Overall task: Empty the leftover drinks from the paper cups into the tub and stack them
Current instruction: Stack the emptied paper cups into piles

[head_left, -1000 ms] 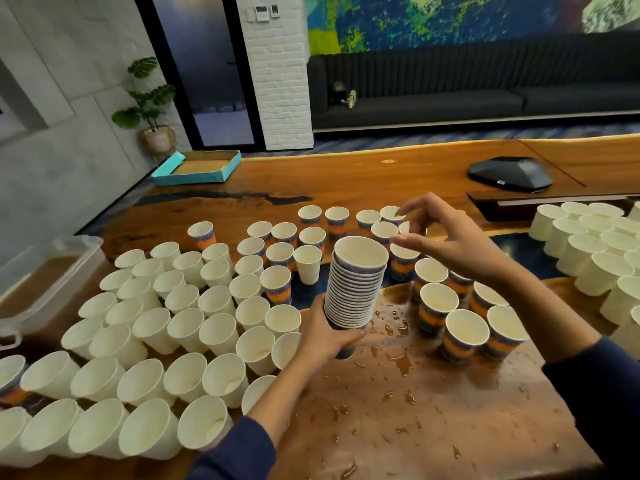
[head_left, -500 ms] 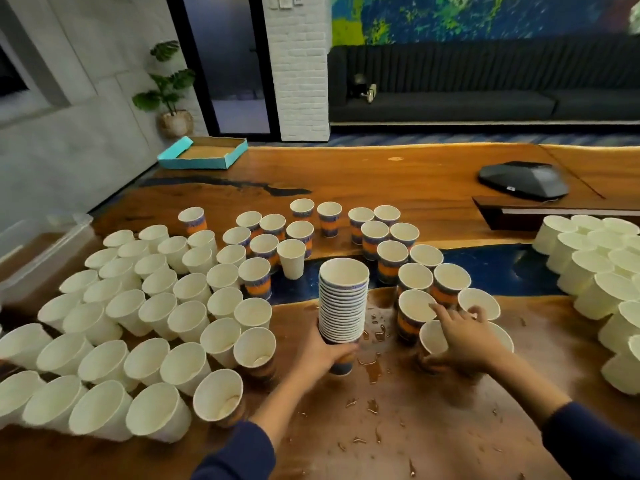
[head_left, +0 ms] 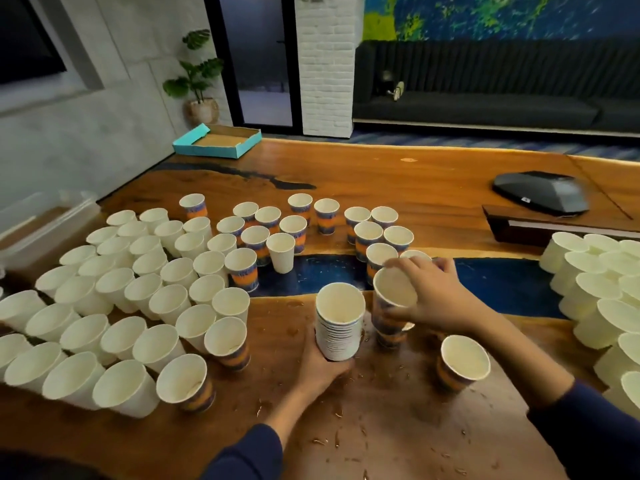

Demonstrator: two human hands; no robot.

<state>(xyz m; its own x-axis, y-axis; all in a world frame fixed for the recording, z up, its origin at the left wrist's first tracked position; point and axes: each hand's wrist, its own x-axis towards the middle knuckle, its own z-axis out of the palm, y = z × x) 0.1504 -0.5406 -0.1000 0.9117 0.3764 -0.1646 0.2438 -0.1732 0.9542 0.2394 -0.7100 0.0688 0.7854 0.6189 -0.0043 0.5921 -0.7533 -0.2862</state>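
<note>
My left hand (head_left: 320, 370) grips the base of a tall stack of nested paper cups (head_left: 339, 327) standing on the wet wooden table (head_left: 415, 427). Just right of the stack, my right hand (head_left: 433, 296) holds a blue-and-orange paper cup (head_left: 393, 299) by its rim and side, tilted toward me. One printed cup (head_left: 462, 363) stands alone to the right of my hands. Several more printed cups (head_left: 369, 237) stand behind. The clear plastic tub (head_left: 41, 230) with brown liquid sits at the far left edge.
Many white cups (head_left: 114, 306) crowd the left half of the table. Another group of white cups (head_left: 602, 299) fills the right edge. A black device (head_left: 540, 190) lies at the back right, a teal cardboard tray (head_left: 218, 142) at the back left. Drink drops spot the near table.
My right hand has come down from the far cups, closed round a printed cup beside the stack and lifted it. The stack in my left hand has stayed in place.
</note>
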